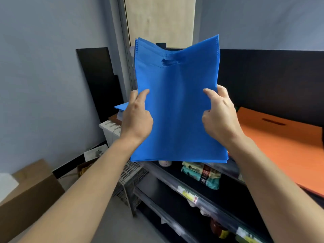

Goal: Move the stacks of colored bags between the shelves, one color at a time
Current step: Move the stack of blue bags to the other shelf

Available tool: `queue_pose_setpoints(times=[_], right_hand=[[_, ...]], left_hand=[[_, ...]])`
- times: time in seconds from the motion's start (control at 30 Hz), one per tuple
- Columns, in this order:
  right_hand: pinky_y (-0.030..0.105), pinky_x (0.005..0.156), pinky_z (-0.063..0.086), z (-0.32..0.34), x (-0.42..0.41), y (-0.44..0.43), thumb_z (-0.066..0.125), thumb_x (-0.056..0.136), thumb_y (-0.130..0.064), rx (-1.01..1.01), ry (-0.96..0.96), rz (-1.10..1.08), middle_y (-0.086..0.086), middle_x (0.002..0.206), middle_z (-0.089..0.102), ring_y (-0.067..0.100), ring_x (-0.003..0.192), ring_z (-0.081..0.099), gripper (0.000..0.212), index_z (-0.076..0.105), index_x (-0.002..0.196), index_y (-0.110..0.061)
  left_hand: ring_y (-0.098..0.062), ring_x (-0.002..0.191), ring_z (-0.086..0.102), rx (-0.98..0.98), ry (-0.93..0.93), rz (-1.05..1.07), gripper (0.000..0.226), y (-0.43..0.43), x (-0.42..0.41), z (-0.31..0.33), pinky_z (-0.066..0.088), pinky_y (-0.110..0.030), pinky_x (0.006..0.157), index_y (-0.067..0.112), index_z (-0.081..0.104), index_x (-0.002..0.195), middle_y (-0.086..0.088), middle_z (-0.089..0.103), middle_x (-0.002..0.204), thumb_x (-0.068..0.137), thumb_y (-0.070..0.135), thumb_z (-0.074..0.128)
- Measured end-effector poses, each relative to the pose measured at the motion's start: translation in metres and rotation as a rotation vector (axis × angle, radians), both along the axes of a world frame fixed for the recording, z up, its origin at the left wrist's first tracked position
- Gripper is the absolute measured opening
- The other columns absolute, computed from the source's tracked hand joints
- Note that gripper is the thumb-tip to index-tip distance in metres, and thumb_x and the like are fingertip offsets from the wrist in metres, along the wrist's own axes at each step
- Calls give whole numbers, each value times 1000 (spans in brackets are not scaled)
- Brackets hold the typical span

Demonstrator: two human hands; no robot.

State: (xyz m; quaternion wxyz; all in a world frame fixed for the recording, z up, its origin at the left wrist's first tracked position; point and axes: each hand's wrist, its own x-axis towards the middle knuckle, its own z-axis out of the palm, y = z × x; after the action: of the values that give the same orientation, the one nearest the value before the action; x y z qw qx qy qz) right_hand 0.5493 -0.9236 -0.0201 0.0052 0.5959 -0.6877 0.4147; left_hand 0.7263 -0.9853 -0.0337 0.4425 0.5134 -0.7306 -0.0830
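A stack of blue bags (177,106) with cut-out handles is held up in the air in the middle of the view, above the black shelf unit. My left hand (137,114) grips its left edge, thumb on the front. Its right edge is gripped the same way by my right hand (220,114). A stack of orange bags (284,146) lies flat on the top shelf at the right. Behind my left hand, a corner of another blue bag (121,106) sticks out.
Lower black shelves (175,195) hold packaged goods and jars. A grey plastic crate (130,178) stands on the floor at the shelf's left end, a white unit (109,132) behind it. A cardboard box (29,195) sits at lower left. Grey walls surround.
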Motion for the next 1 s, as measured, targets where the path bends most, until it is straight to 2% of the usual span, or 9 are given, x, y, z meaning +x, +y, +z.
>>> queue_pose_setpoints(times=[0.07,0.23,0.33,0.47,0.57,0.73,0.83,0.9,1.0], right_hand=[[42,87,47,-2,18,-20,38,82,8,8,4,-10,-3,148,23,33,109,50,60,38,139,-10],[39,87,47,-4,37,-66,38,83,8,35,-6,-42,-3,147,25,31,110,49,59,39,139,-10],[43,85,48,-4,40,-94,37,83,8,49,-5,-41,-2,146,25,32,108,48,57,41,136,-10],[44,85,48,-3,38,-133,38,83,8,60,-2,-27,-2,147,23,31,108,49,58,39,138,-10],[42,86,48,0,39,-163,38,83,9,71,4,-23,-1,147,24,30,108,49,57,39,138,-9],[37,93,44,4,44,-208,40,84,6,78,40,-36,0,148,23,30,114,47,58,37,140,-10],[34,93,42,2,46,-230,40,85,5,107,66,-87,-1,147,24,30,114,47,55,39,138,-10],[34,91,43,-1,50,-244,41,85,4,133,71,-143,0,146,26,31,112,47,53,40,136,-9],[35,91,42,-4,59,-268,43,85,1,215,53,-249,3,142,30,33,112,47,49,41,133,-7]], left_hand=[[-26,109,53,18,1,-10,59,-26,18,-1,45,-40,93,12,39,140,-4,34,143,85,-10,37],[-27,99,56,64,-16,-45,61,-79,37,-8,47,-46,87,13,39,139,-2,33,143,84,-11,37],[-26,106,53,75,-16,-43,61,-111,40,-11,48,-48,86,15,39,139,0,33,142,84,-10,36],[-24,113,50,94,-31,-60,61,-147,38,-10,47,-38,89,13,36,141,-1,33,143,86,-12,36],[-28,104,53,75,-35,-47,61,-175,42,-4,48,-43,86,13,36,141,-2,36,139,85,-12,37],[-29,114,50,60,-26,-49,61,-227,43,-4,47,-44,91,12,38,140,-3,36,140,85,-12,37],[-27,121,44,69,-54,-106,62,-261,39,-8,44,-43,95,11,37,140,-4,37,139,83,-12,37],[-27,117,47,85,-77,-147,62,-285,38,-10,44,-41,94,12,38,140,-4,37,138,83,-12,38],[-26,115,48,111,-124,-219,61,-323,40,-11,40,-30,92,11,36,140,-7,35,138,83,-12,39]])
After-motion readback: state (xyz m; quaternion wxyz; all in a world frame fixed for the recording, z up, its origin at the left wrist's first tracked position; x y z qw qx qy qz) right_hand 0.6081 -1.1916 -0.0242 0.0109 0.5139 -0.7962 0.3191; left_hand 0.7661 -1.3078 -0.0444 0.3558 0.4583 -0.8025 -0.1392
